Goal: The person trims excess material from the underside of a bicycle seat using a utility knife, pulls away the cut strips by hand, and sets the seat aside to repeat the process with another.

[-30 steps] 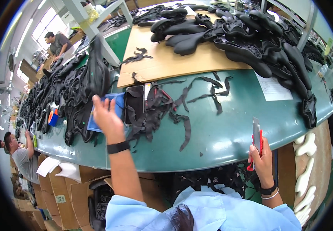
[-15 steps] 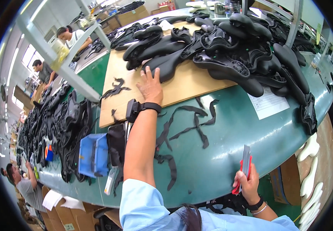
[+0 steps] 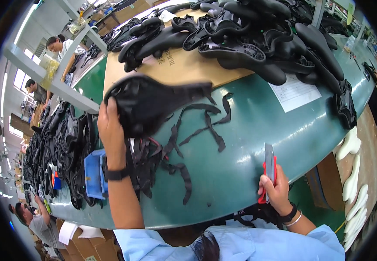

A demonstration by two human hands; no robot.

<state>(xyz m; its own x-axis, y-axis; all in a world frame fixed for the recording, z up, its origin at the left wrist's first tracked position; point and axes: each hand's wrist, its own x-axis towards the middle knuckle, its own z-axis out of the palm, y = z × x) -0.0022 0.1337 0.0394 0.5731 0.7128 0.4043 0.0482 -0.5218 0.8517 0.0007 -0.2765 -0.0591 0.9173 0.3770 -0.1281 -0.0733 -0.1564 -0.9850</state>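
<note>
My left hand (image 3: 111, 130) is closed on the wide rear edge of a black bicycle saddle (image 3: 151, 102). The saddle is lifted off the cardboard, its hollow underside turned toward me and its narrow nose pointing right. In my right hand (image 3: 277, 191), near the front edge of the table, is a utility knife (image 3: 270, 167) with a red and grey body, held upright with its tip pointing away from me. Between the two hands, black trimmed strips (image 3: 209, 128) lie scattered on the green table (image 3: 240, 152).
Black saddles (image 3: 249, 56) are heaped on and beside a cardboard sheet (image 3: 177, 67). A printed paper sheet (image 3: 294, 93) lies near them. At left are a blue bin (image 3: 95, 174), more piled saddles (image 3: 66, 152) and a metal frame post (image 3: 62, 87). White saddle-shaped pieces (image 3: 351, 182) lie at right. Other people work at left.
My left hand has taken a saddle from the edge of the heap and brought it nearer, turning its underside toward me. The right hand still holds the knife in about the same place.
</note>
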